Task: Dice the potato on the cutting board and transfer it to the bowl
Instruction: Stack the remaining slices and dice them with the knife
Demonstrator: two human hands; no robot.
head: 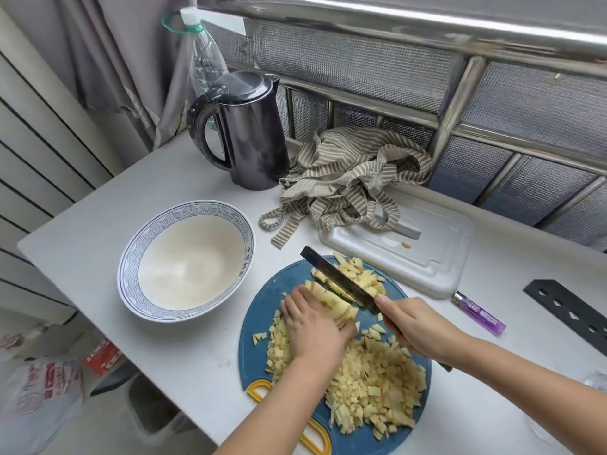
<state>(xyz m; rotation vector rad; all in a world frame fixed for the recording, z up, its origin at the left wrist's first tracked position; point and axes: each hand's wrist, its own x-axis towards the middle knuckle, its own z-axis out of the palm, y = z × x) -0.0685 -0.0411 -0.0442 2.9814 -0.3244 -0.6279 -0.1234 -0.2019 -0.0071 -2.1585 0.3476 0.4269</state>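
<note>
A round blue cutting board (262, 303) lies on the white counter, covered with diced potato (377, 389). My left hand (312, 326) presses curled fingers on a stack of potato strips (331, 298) near the board's middle. My right hand (417, 326) grips the handle of a cleaver (341, 280), whose blade stands edge-down across the strips just right of my left fingers. More cut pieces lie beyond the blade. The bowl (134, 257), white inside with a blue patterned rim, sits to the left of the board and holds nothing.
A dark kettle (243, 133) and a plastic bottle (202, 57) stand at the back left. A striped cloth (348, 178) lies on a white tray (437, 257) behind the board. A purple lighter (479, 313) and a black perforated bar (571, 313) lie right.
</note>
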